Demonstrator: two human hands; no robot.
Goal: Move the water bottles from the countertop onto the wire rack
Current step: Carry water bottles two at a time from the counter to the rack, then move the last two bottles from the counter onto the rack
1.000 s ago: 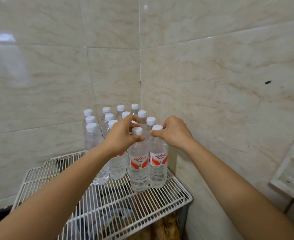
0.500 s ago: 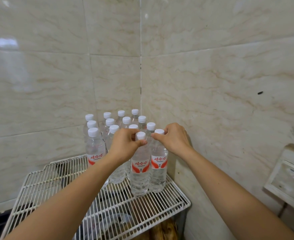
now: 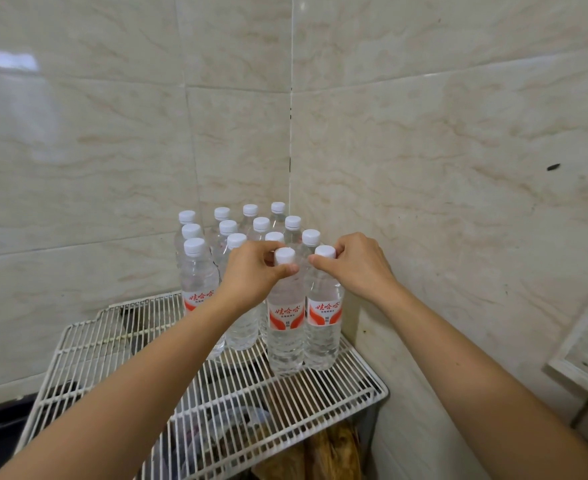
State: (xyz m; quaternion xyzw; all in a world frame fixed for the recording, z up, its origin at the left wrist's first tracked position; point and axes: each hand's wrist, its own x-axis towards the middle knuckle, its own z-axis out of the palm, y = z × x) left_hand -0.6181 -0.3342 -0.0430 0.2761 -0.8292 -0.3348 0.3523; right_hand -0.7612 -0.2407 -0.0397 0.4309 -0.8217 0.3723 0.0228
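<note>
Several clear water bottles with white caps and red-and-white labels stand upright in rows on the white wire rack (image 3: 119, 334), packed into the wall corner. My left hand (image 3: 251, 271) grips the neck of the front middle bottle (image 3: 285, 323), which stands on the rack. My right hand (image 3: 358, 265) grips the neck of the front right bottle (image 3: 323, 320) beside it, also resting on the wires. A further bottle (image 3: 197, 275) stands at the left end of the front row.
Beige tiled walls (image 3: 459, 168) meet in a corner right behind the bottles. The rack's left and front wires are bare. Bags and dark items lie under the rack (image 3: 237, 434). A white frame (image 3: 587, 351) leans at the right edge.
Both hands have stayed on the two front bottle necks. The bottles now rest on the wires, and the view has shifted slightly.
</note>
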